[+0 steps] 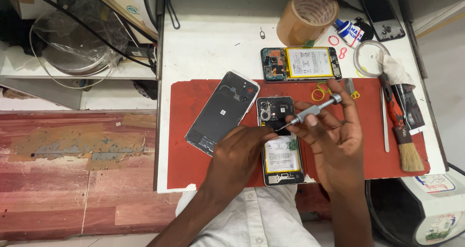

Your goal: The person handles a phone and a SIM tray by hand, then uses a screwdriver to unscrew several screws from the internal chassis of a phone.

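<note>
Right hand pinches a screwdriver, tip angled down onto the opened phone at frame centre. Left hand presses the phone's left edge, steadying it on the red mat. Back cover lies just left; second phone above. Brush and tweezers crowd the right; the counter has room at upper left.

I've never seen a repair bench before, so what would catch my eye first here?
Most likely the opened phone at the middle of the red mat, its battery bare, with the left hand steadying it and the right hand holding a small silver screwdriver to it. A detached back cover lies left of it, a second opened phone behind.
</note>
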